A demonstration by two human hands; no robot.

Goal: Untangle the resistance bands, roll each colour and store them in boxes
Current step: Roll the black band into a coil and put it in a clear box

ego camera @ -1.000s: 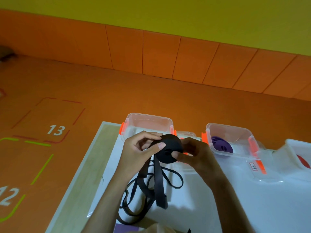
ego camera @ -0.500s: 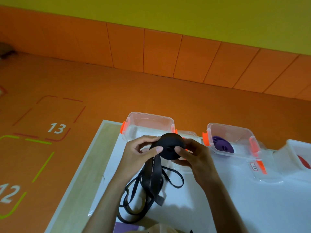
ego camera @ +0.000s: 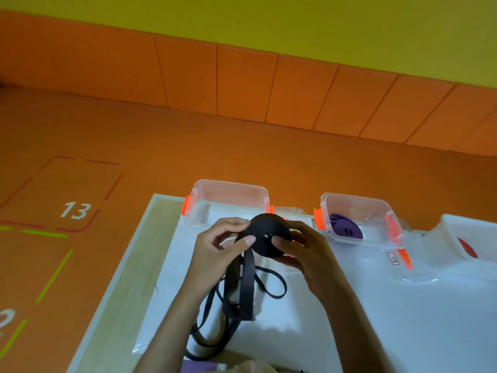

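Mid-roll on the black coil point(ego camera: 269, 239): pinched from both sides, left hand point(ego camera: 215, 251) thumb on its face with fingers curled over the top, right hand point(ego camera: 309, 254) thumb pressed opposite. Held up just short of the empty box point(ego camera: 228, 183) beyond the grip. Straight below the grip, loose tail point(ego camera: 248, 281) hanging, looping onto the table point(ego camera: 403, 319), possibly twisted, hard to say. Feed flat, turn with the right, square the edges with the left, never slacken the pinch. Right of the grip, purple roll point(ego camera: 347, 232) boxed.

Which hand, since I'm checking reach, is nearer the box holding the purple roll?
Right. The right hand grips the black roll beside that box; the left hand pinches the roll's far side, farther away.
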